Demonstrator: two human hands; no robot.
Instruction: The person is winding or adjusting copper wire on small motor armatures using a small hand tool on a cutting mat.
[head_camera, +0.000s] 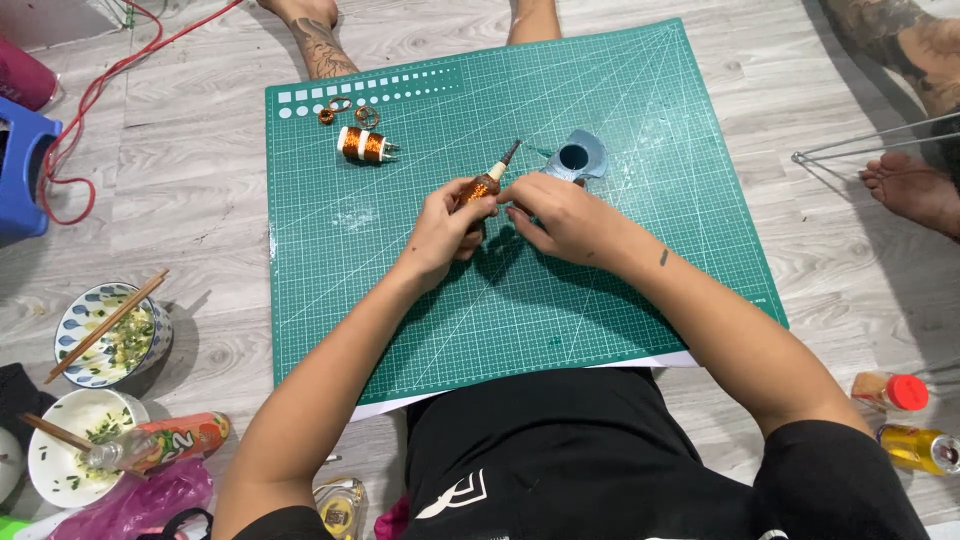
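Observation:
My left hand grips a pointed tool wound with copper wire, its dark tip aimed up and right. My right hand is beside it, fingertips pinched near the tool's wound part; whether they hold fine wire I cannot tell. Both hands hover over a green cutting mat. A grey-blue tape dispenser lies just beyond my right hand. A spool of copper wire lies at the mat's upper left, with small copper rings close by.
Two bowls with chopsticks, a plastic bottle and a pink bag sit at lower left. Small bottles lie at lower right. Other people's feet, a blue stool and a red cable ring the mat.

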